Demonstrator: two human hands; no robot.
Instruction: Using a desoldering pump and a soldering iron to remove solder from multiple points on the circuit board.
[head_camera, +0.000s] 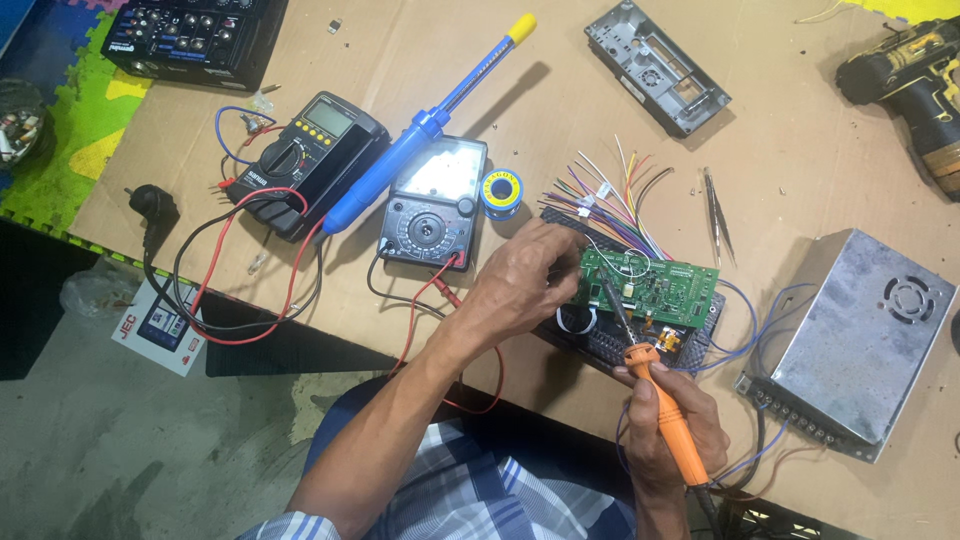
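The left hand (525, 280) is closed on the left edge of the green rectangular circuit board (655, 285), which lies near the middle of the brown cardboard surface (800, 130). The right hand (670, 415) grips the orange-handled soldering iron (655, 395), its tip touching the board. A silver metal power supply box (865, 335) stands to the right.

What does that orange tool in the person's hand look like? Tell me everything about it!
The soldering iron has a long orange handle, plastic by its look, and a thin dark metal shaft ending in a tip. The right hand grips the handle. It slants up and left, its tip over the green circuit board, which the left hand steadies. Whether the tip touches the board is unclear. A dark cord leaves its lower end.
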